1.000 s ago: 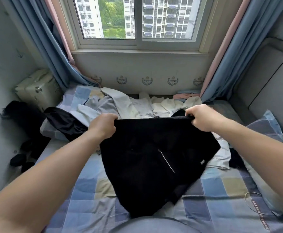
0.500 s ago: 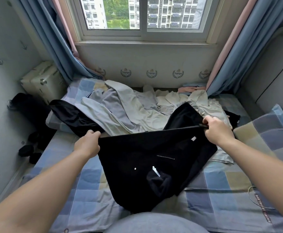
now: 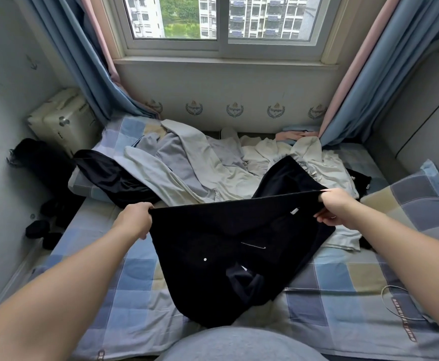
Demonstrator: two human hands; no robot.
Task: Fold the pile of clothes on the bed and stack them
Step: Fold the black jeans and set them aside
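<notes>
Clothes pile (image 3: 213, 173) partly behind black garment (image 3: 213, 243)

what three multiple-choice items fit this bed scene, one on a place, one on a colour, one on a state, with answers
1. Where is the suitcase?
A. left of the bed, by the wall
B. on the windowsill
C. on the pillow

2. What colour is the garment being held?
A. white
B. black
C. pink

3. How is it held?
A. it lies loose, untouched
B. by one hand only
C. the left hand and the right hand each grip its top edge

Answers:
1. A, it stands beyond the bed's left edge.
2. B, the cloth is black.
3. C, the edge runs taut between both hands.
</notes>
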